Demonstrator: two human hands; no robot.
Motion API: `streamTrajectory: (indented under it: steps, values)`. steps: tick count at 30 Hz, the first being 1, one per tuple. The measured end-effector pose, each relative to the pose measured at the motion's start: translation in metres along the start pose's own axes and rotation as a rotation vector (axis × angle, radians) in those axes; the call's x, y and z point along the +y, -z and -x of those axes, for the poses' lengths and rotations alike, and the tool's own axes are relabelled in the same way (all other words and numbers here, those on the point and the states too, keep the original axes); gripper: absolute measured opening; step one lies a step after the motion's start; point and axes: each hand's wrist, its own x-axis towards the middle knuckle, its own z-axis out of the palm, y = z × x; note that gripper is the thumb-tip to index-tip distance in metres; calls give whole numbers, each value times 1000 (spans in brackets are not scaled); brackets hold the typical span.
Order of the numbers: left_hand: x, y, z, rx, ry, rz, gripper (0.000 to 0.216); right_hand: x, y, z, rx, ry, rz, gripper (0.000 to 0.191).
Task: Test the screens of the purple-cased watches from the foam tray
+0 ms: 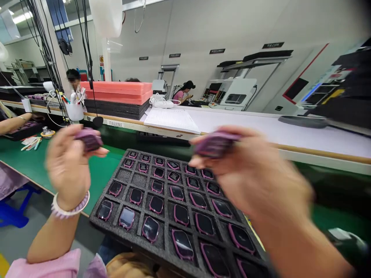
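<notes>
My left hand (68, 164) is raised at the left, fingers pinched on a purple watch body (89, 139). My right hand (255, 173) is raised at the right, blurred, fingers closed on a second purple watch body (216, 144). Both are held above a black foam tray (116, 226) whose pockets hold several purple-rimmed watch bodies (181, 214) with dark screens. A few pockets near the tray's far left are empty.
The tray rests on a green bench (31, 164). A white conveyor surface (240, 125) runs behind. Stacked pink foam sheets (118, 92) on black trays stand at the back. Another person's arm (14, 122) is at the left; other workers sit further back.
</notes>
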Motion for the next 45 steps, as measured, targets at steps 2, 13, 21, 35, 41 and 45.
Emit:
streamTrajectory:
  steps: [2, 13, 21, 35, 41, 45]
  values:
    - [-28, -11, 8, -117, 196, -24, 29, 24, -14, 3, -31, -206, -88, 40]
    - [-103, 11, 31, -606, 811, -126, 76, 113, -44, 21, -116, -699, -275, 57]
    - [-144, 36, 19, -834, 439, -571, 65, 135, -42, 17, -327, -489, 172, 52]
    - [-129, 16, 1, -1123, 148, -1032, 65, 103, -16, 1, -318, -128, 1208, 33]
    - [-108, -85, 26, -1297, 93, -1151, 40, 74, 10, 20, -657, -451, 1771, 39]
    - [-117, -125, 45, -1300, 168, -1212, 44, 87, 8, 42, -595, -455, 1789, 32]
